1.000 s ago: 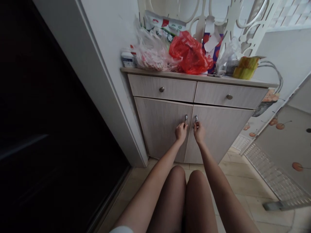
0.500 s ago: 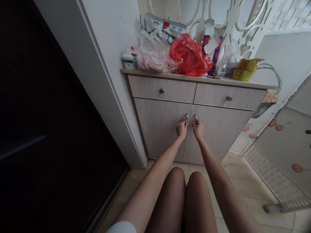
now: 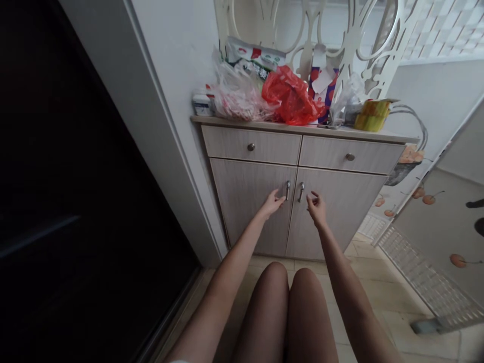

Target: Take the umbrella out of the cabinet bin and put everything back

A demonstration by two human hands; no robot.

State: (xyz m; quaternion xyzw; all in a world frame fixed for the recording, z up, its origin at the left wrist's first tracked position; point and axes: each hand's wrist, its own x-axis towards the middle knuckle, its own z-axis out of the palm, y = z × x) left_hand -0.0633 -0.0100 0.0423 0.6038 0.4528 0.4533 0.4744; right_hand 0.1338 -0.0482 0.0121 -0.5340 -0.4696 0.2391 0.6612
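Note:
Both doors of the pale wood-grain cabinet (image 3: 242, 201) are closed. My left hand (image 3: 273, 203) is open beside the left door's metal handle (image 3: 288, 190), fingers apart, the thumb close to its lower end; whether it touches I cannot tell. Just right of the right door's metal handle (image 3: 301, 192) is my right hand (image 3: 316, 207), its fingers curled but apart, with nothing in it. Above the doors run two closed drawers, each with a round knob (image 3: 251, 147).
On the cabinet top (image 3: 264, 125) lie a clear plastic bag (image 3: 242, 96), a red plastic bag (image 3: 291, 98), a white tub (image 3: 202, 104), a purple box (image 3: 328, 96) and a yellow package (image 3: 372, 115). A dark doorway (image 3: 94, 201) stands left. A white lattice (image 3: 313, 30) rises behind.
Both hands have let go of the door handles and moved apart, the left one leftward and the right one rightward. The doors stay closed.

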